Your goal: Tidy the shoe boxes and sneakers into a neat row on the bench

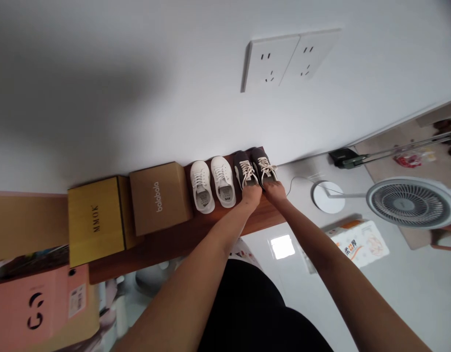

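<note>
A pair of dark grey sneakers with cream laces stands on a brown wooden shelf against the white wall. My left hand grips the heel of the left grey sneaker. My right hand grips the heel of the right grey sneaker. Both hands are closed round the heels, fingers largely hidden. A pair of small white sneakers stands just left of them, side by side.
On the shelf to the left sit a brown cardboard box, a yellow box and a pink box. A white fan on its round base, a printed package and a wall socket lie to the right.
</note>
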A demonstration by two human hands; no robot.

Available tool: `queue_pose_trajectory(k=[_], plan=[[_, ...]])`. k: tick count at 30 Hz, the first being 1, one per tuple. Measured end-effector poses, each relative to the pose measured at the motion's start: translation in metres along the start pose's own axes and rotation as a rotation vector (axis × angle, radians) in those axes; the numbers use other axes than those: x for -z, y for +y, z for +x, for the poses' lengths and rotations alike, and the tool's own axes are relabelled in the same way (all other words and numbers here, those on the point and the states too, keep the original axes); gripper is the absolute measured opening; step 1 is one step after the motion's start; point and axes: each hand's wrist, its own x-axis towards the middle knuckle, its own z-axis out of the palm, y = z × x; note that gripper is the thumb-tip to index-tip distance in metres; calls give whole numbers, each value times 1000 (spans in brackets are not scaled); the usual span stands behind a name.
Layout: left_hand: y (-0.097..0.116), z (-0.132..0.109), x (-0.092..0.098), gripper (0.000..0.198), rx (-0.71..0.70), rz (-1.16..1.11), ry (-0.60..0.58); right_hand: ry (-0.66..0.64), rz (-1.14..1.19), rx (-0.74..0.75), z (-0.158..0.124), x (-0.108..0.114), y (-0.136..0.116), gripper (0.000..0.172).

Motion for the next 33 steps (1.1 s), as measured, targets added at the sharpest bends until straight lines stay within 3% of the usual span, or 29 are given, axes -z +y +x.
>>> queue_pose_trajectory(k=[6, 12, 15, 18, 23, 27, 29, 31, 33], plan=[[-2, -5, -3, 35, 14, -17, 53, -17, -11, -29, -4, 7, -6, 21], [-2, -19, 12, 34, 36, -94, 105, 84, -53, -79, -16, 36, -22, 30], [-8, -36, 24, 32, 17, -142, 159, 173, -41, -77, -22, 55, -42, 30], [-28, -67, 32, 34, 15, -225, 210, 254, 15, -47, -25, 73, -71, 33], [-101, -148, 22, 44, -46, -503, 322, 278, 297, 20, -37, 82, -150, 35], [-186, -230, -21, 42, 5, -844, 315, 92, 934, 35, -65, 40, -246, 30], [-235, -270, -51, 28, 255, -1111, 340, -104, 1275, -132, -79, 8, -293, 32], [-286, -306, -76, 17, 644, -1477, 391, -327, 1532, -369, -84, -20, -331, 41], [-336, -333, -91, 17, 966, -1776, 516, -425, 1692, -575, -78, -37, -356, 45]])
